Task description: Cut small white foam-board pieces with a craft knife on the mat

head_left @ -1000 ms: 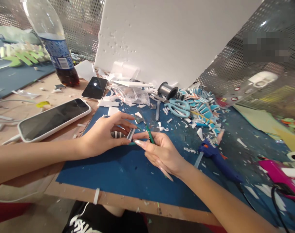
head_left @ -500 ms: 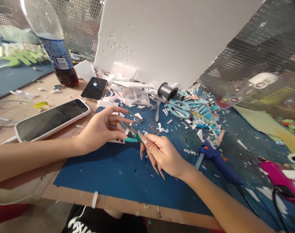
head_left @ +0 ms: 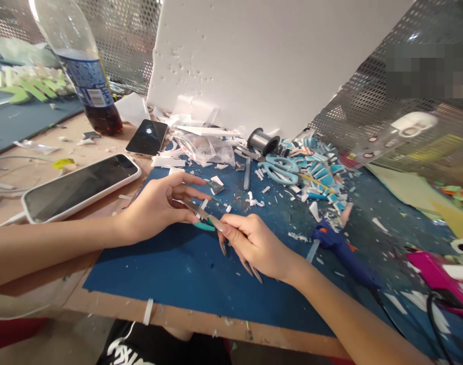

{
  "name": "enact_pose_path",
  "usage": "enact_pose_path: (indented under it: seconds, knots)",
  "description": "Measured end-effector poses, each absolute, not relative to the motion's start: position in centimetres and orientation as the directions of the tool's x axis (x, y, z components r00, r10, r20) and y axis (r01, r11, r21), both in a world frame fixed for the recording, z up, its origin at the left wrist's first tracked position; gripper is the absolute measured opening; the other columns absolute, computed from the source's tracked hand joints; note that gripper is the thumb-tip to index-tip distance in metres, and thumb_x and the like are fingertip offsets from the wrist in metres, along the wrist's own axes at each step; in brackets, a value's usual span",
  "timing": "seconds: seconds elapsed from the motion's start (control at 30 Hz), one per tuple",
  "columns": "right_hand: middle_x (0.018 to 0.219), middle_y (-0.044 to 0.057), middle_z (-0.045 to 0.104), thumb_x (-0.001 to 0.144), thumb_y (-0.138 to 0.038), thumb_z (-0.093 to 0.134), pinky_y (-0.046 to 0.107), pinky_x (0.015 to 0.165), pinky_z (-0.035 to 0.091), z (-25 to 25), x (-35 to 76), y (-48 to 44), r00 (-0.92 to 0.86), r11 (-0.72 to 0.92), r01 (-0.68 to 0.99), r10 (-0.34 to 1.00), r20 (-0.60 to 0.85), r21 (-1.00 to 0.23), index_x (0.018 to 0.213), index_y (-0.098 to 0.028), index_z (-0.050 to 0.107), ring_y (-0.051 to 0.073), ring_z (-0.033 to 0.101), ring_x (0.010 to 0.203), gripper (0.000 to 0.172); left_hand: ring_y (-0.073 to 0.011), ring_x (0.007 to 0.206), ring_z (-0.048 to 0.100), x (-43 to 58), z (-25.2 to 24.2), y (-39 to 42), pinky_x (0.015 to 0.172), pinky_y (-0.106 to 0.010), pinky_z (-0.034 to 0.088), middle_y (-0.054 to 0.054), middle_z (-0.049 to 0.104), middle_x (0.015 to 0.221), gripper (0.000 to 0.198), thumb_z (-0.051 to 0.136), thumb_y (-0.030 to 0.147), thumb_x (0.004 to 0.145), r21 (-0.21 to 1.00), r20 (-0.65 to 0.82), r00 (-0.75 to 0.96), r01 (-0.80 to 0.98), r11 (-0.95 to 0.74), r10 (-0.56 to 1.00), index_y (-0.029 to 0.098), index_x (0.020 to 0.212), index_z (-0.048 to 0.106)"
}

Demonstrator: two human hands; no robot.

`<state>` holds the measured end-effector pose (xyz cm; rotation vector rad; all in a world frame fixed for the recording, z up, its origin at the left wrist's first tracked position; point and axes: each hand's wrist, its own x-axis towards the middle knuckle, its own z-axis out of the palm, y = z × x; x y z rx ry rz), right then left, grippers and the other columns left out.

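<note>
My left hand (head_left: pixel 158 203) is over the blue mat (head_left: pixel 170 274), its thumb and fingers curved around a small white piece (head_left: pixel 203 205), mostly hidden by the fingers. Its long teal thumbnail points right, and the upper fingers stretch forward. My right hand (head_left: pixel 254 241) is closed on a slim metal-bladed craft knife (head_left: pixel 197 209) with a green part near the grip. The blade points left into the gap between my left thumb and fingers. Just beyond the fingertips lies a small grey-and-white scrap (head_left: pixel 216 185).
A white-cased phone (head_left: pixel 82 187), a smaller black phone (head_left: pixel 147 137) and a cola bottle (head_left: pixel 88 81) stand left. Behind are a wire spool (head_left: pixel 262 142), blue-handled scissors (head_left: pixel 279 170) and scraps (head_left: pixel 322 172). At right lies a blue glue gun (head_left: pixel 345 258). A white foam board (head_left: pixel 254 61) rises behind.
The knife and my right fingertips have shifted slightly left and down. My left thumb has lowered a little, and the white piece's slotted edge below the hand is now out of sight.
</note>
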<state>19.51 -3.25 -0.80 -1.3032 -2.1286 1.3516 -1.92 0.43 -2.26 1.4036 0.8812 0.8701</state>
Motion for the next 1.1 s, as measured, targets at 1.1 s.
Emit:
enact_pose_path:
  seconds: [1.1]
  knots:
    - [0.048,-0.006,0.044,0.096,-0.039,0.035,0.016,0.041,0.034,-0.52,19.50,-3.03,-0.588,0.160,0.509,0.782,-0.206,-0.846,0.068,-0.016,0.049,0.004,0.045,0.034,0.039,-0.0151,0.075,0.070,-1.85,-2.52,0.54,0.066,-0.021,0.059,-0.004,0.072,0.095,0.051,0.073,0.008,0.064,0.999,0.031,0.479,0.012,-0.042,0.877,0.015,0.111,0.056]
